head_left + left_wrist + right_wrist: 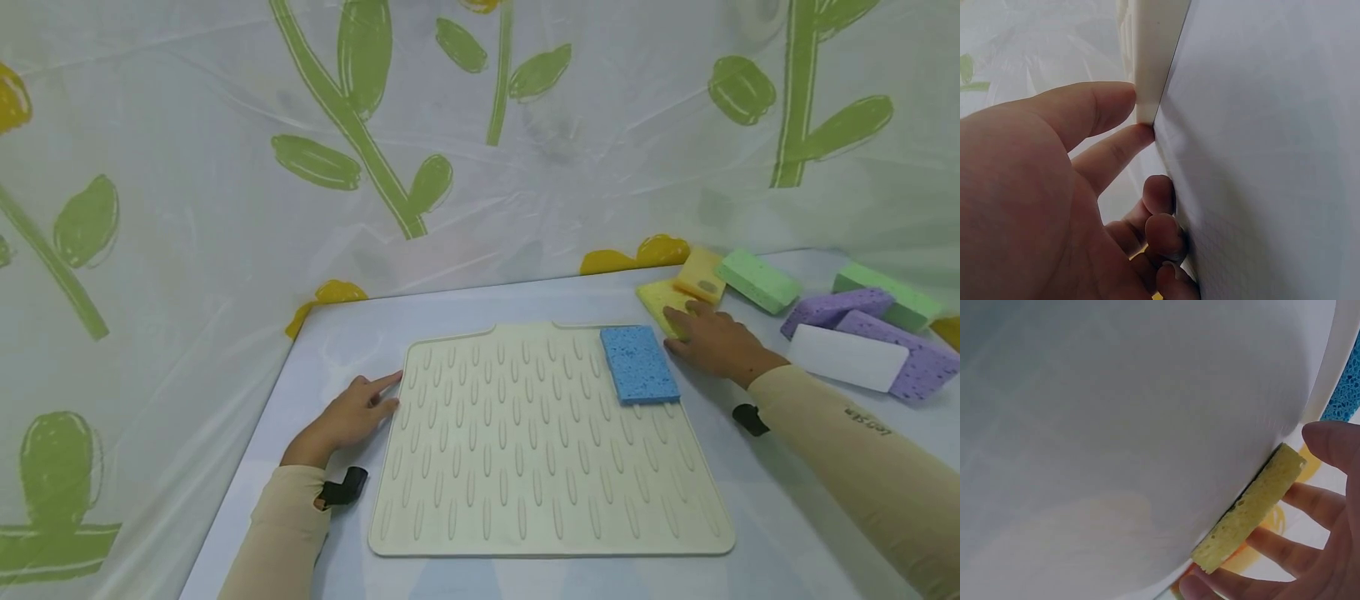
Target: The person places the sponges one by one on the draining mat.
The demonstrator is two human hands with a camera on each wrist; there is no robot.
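A flat yellow porous sponge (660, 299) lies on the white desk (337, 342) beneath the right hand (711, 340), its fingers loosely spread; the sponge's long axis seemingly slants away leftward; the left hand (347, 417), relaxed, touches the cream ribbed mat (517, 527) at its left edge.

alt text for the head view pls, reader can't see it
A person's right hand touches a yellow sponge while their left hand touches the left edge of a cream ridged mat. A blue sponge lies on the mat's far right corner; green sponges, purple sponges and a white block sit farther right.
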